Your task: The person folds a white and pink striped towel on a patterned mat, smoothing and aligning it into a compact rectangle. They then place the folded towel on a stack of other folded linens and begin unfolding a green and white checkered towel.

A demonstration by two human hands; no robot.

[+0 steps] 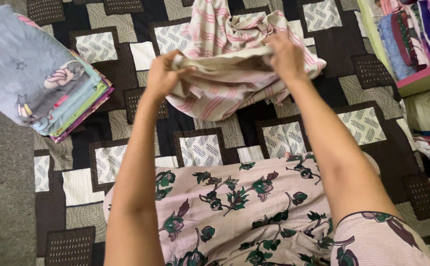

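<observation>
We are mid-fold: left hand (162, 75) and right hand (286, 56) each pinch the cream pink-striped cloth (234, 64); next we should align its edges.

A stack of folded cloths (42, 74) lies at nine o'clock on the patchwork mat (205, 148). At two o'clock, a shelf (422, 79) holds more folded fabrics (412, 29).

A home is shown, most likely a bedroom: a patchwork bedspread (215, 143) in black, brown and cream is spread out, a stack of folded bedding (37, 74) is laid at its left edge, and folded clothes (412, 29) are kept on a shelf at the right.
</observation>
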